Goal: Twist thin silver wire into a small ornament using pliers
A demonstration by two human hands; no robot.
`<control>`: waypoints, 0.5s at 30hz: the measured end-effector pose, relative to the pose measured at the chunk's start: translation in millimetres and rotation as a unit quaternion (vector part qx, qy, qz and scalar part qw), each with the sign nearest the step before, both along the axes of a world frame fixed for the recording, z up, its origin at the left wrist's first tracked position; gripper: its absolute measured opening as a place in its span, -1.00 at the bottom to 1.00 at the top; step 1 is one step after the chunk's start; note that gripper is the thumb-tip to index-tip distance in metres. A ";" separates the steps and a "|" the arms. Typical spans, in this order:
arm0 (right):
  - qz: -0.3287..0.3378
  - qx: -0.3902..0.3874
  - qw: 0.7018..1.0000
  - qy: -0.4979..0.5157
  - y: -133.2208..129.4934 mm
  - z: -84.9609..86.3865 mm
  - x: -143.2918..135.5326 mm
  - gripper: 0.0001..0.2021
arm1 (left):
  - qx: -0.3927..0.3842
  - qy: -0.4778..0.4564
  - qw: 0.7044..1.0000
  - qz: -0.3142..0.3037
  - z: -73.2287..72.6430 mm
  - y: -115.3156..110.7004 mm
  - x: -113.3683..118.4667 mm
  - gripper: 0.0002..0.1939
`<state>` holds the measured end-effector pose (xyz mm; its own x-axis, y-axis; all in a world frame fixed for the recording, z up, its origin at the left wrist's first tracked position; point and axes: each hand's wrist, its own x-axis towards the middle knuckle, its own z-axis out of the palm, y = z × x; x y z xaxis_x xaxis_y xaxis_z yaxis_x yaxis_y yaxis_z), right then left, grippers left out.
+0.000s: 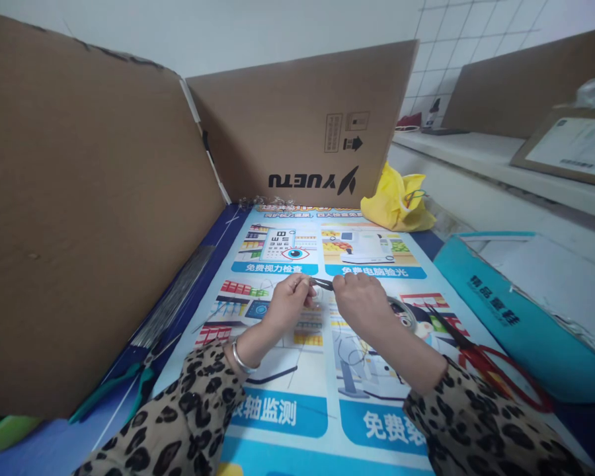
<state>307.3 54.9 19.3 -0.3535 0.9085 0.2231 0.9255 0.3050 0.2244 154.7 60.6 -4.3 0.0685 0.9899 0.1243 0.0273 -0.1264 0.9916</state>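
Note:
Near the middle of the poster, my left hand point(288, 301) is closed in a pinch on a thin wire point(317, 295); its shape is mostly too fine to make out. Wrapped in my right hand point(364, 304) is a pair of pliers, its dark jaws point(323, 283) pointing left and meeting the fingertips of the left hand. The pliers' handles are hidden in the palm. Both hands are just above the printed poster point(330, 370). Behind the right forearm, a round tin or roll point(402, 314) shows in part.
Red-handled scissors point(496, 370) lie at right, beside a turquoise box point(515, 311). At left are a bundle of straight wires point(173, 297) and green-handled pliers point(133, 383). Cardboard panels point(297, 125) wall the back and left. A yellow bag point(396, 201) and small wire pieces point(268, 201) sit behind.

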 end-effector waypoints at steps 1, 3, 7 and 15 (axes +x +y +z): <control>0.000 0.004 1.000 -0.002 -0.1 -0.2 -0.1 -0.79 | 0.005 0.000 1.000 0.002 -0.9 -0.3 0.1 -0.79; -0.001 0.012 1.000 -0.006 0.1 -0.7 -0.4 -0.80 | 0.010 -0.005 1.000 0.003 -2.8 -0.5 0.3 -0.79; 0.002 0.011 1.000 -0.007 1.2 -2.3 -0.7 -0.80 | -0.016 -0.045 0.999 0.004 -5.2 -0.5 2.3 -0.79; 0.005 0.011 1.000 -0.008 2.3 -3.2 0.0 -0.82 | -0.016 -0.070 0.997 0.000 -7.6 -0.3 3.2 -0.80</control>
<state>307.2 57.2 16.1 -0.3663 0.8999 0.2365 0.9187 0.3095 0.2453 157.9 60.3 -12.0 0.0531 0.9934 0.1020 -0.1122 -0.0956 0.9891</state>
